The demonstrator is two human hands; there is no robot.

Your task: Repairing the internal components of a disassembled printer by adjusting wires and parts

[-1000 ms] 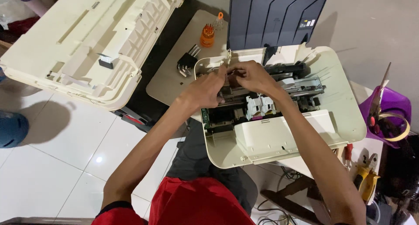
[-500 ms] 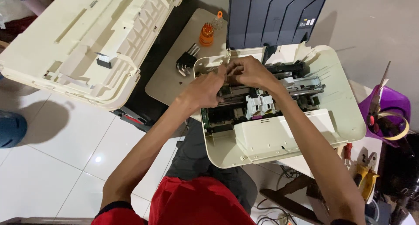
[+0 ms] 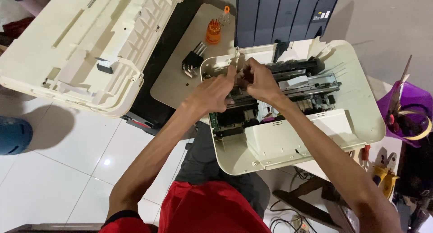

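Status at this stage: disassembly well under way, internal work in progress.

- Printer [image 3: 311, 124]: cream-coloured body, resting across the lap above the white tiled floor [image 3: 58, 170]. Top cover removed; mechanism exposed. Dark rear paper tray [image 3: 284, 16] raised upright at the back.
- Removed cover [image 3: 85, 43]: large cream shell, inverted, ribbed underside facing up, set aside to the left and well apart from the body.
- Left hand [image 3: 214, 90]: fingers curled at the rear-left corner of the open mechanism. Grip clenched on a small part; which part cannot be told, being hidden under the fingers.
- Right hand [image 3: 259, 81]: touching the left, fingertips pinched at the same point near the carriage rail [image 3: 311, 86]. Grip likewise closed; held item too small to identify.
- Small bench [image 3: 176, 79]: tan board behind the printer, carrying an orange screwdriver-bit holder [image 3: 213, 32] and a small black component [image 3: 193, 60], both untouched.
- Purple container [image 3: 408, 109] with tools at far right; yellow-handled tool [image 3: 383, 176] below it; cables [image 3: 288, 221] on the floor.

Judged complete: cover removal, access to the interior.
Judged outstanding: work at the rear-left corner of the mechanism, then refitting of the cover, which lies detached. No fasteners visible, so fastening progress cannot be assessed.
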